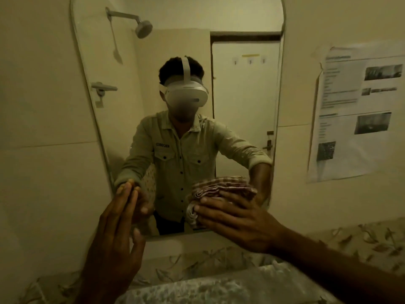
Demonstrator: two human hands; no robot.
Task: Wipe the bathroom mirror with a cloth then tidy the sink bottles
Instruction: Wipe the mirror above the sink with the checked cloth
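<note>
A tall bathroom mirror (241, 88) with rounded corners hangs on the wall ahead. My right hand (238, 220) presses a folded checked cloth (221, 189) flat against the glass near the mirror's lower right corner. My left hand (116, 224) is raised with straight fingers, its fingertips touching the mirror's lower left edge, holding nothing. The glass reflects a person in a headset and pale shirt with both arms out. No sink bottles are in view.
A printed paper sheet (355, 110) is taped to the wall right of the mirror. Leaf-patterned tiles (372, 240) run below it. A speckled ledge (197, 290) lies under my arms. The mirror reflects a shower head (143, 28) and a door.
</note>
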